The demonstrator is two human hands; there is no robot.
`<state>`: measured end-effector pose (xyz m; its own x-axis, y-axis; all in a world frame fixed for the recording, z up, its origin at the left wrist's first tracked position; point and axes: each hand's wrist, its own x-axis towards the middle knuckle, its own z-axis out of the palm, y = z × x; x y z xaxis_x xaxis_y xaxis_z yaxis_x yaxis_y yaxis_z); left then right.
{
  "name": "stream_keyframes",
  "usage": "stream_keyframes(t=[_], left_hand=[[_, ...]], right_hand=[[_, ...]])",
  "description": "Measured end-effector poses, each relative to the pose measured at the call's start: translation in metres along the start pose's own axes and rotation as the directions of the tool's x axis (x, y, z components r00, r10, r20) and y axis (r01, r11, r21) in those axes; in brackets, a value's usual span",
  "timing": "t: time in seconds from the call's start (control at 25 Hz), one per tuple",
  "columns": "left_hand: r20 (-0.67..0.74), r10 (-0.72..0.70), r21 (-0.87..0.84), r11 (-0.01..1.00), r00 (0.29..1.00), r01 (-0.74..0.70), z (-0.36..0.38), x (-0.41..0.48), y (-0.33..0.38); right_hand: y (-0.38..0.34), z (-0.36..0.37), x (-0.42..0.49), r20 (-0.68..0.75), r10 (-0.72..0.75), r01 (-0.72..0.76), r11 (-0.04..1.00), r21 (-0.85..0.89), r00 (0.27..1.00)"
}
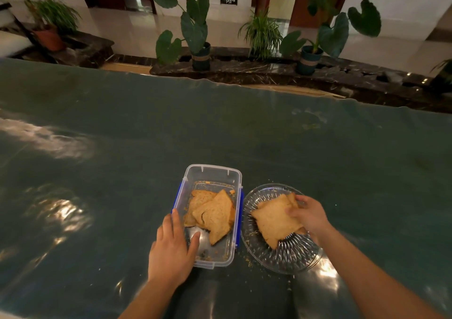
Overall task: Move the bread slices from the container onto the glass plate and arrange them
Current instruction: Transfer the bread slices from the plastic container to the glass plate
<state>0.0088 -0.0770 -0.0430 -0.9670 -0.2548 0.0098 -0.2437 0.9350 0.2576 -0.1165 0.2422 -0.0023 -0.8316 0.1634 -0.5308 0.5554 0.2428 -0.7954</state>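
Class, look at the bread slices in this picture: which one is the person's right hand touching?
The large slice on the glass plate, held at its right edge by the right hand. The other slices lie untouched in the plastic container.

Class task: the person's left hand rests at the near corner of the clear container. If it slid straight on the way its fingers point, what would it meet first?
Probably the bread slices still inside the container: the left hand points up along it, thumb over the near rim. Depth is unclear.

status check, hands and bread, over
Left hand steadying container. Right hand gripping slices on glass plate. More slices in container. Nothing blocking.
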Motion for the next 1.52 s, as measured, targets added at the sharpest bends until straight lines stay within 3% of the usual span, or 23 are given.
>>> stream_keyframes(t=[0.12, 0.2, 0.4, 0.56, 0.64, 0.72, 0.8, 0.92, 1.0, 1.08, 1.24, 1.36, 1.52], left_hand=[[0.007, -0.001, 0.001, 1.000, 1.000, 0.001, 0.000, 0.000, 0.000], [0.009, -0.005, 0.009, 1.000, 1.000, 0.005, 0.001, 0.000, -0.001], [0.001, -0.008, 0.020, 1.000, 1.000, 0.008, 0.005, 0.001, -0.002], [0.000, -0.017, 0.011, 1.000, 1.000, 0.017, 0.006, 0.000, -0.002], [0.000, -0.020, 0.015, 1.000, 1.000, 0.020, 0.005, 0.000, 0.000], [0.001, -0.024, 0.018, 1.000, 1.000, 0.024, 0.005, 0.000, 0.000], [0.006, -0.018, 0.011, 1.000, 1.000, 0.018, 0.003, 0.000, 0.001], [0.016, -0.009, 0.005, 1.000, 1.000, 0.009, 0.000, -0.001, 0.001], [0.024, -0.007, 0.001, 1.000, 1.000, 0.007, -0.001, -0.001, 0.001], [0.027, -0.012, -0.014, 1.000, 1.000, 0.013, -0.002, 0.000, 0.001], [0.024, -0.015, -0.008, 1.000, 1.000, 0.016, -0.003, -0.001, 0.003], [0.024, -0.015, -0.015, 1.000, 1.000, 0.015, -0.004, -0.002, 0.002], [0.025, -0.016, -0.012, 1.000, 1.000, 0.016, -0.003, -0.002, 0.001]], right_hand=[[0.012, 0.000, 0.009, -0.075, -0.090, 0.049, 0.901, -0.431, 0.993], [0.012, 0.002, 0.004, -0.074, -0.147, 0.074, 0.798, -0.598, 0.986], [-0.009, 0.026, -0.011, -0.020, -0.398, 0.304, 0.730, -0.613, 0.917], [-0.047, 0.080, -0.027, 0.183, -0.568, 0.570, 0.636, -0.521, 0.802], [-0.061, 0.111, -0.027, 0.332, -0.594, 0.657, 0.490, -0.573, 0.733], [-0.073, 0.140, -0.023, 0.465, -0.537, 0.646, 0.210, -0.734, 0.704], [-0.078, 0.160, -0.017, 0.508, -0.392, 0.539, -0.036, -0.842, 0.767], [-0.071, 0.177, -0.008, 0.493, -0.220, 0.448, -0.224, -0.866, 0.842], [-0.064, 0.179, -0.005, 0.476, -0.282, 0.439, -0.189, -0.879, 0.833], [-0.063, 0.176, -0.005, 0.458, -0.390, 0.462, -0.090, -0.882, 0.799], [-0.064, 0.176, -0.003, 0.505, -0.560, 0.628, 0.035, -0.778, 0.657], [-0.072, 0.186, 0.002, 0.576, -0.442, 0.708, 0.237, -0.665, 0.688], [-0.073, 0.198, 0.013, 0.575, -0.195, 0.608, 0.246, -0.755, 0.794]])
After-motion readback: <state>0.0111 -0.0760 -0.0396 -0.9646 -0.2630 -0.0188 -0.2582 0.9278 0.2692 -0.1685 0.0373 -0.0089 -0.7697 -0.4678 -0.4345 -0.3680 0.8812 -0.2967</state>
